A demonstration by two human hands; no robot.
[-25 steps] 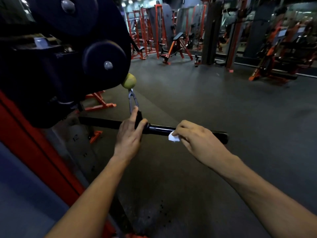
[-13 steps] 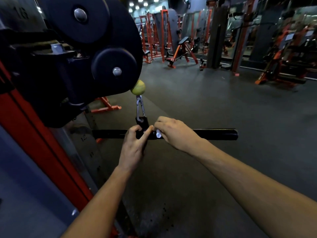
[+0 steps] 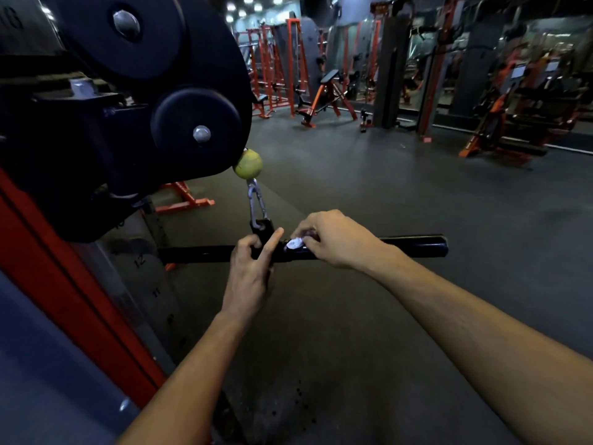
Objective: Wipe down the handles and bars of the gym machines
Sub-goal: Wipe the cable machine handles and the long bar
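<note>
- Nearest to me, both bare forearms reached forward from the bottom of the view, over the dark rubber gym floor (image 3: 401,200).
- My left hand (image 3: 248,274) gripped the middle of the straight black metal cable bar (image 3: 414,246), its fingers curled round the bar just under the black swivel bracket (image 3: 262,227), with the index finger stretched straight along it.
- My right hand (image 3: 333,240) sat just to the right of the left, its fingers pinching a small crumpled white wipe (image 3: 295,243) and pressing it against the top of the bar, close beside the bracket.
- The bar hung level, its right end free in the air and its left end running toward the red upright of the machine frame (image 3: 64,271).
- Above the bracket, a silver steel carabiner (image 3: 256,203) linked up to a yellow-green round stopper ball (image 3: 247,163).
- The ball touched the underside of the black round pulley housing (image 3: 179,101), upper left.
- Far behind, orange and black gym machines (image 3: 324,94) stood along the back of the room, blurred.
</note>
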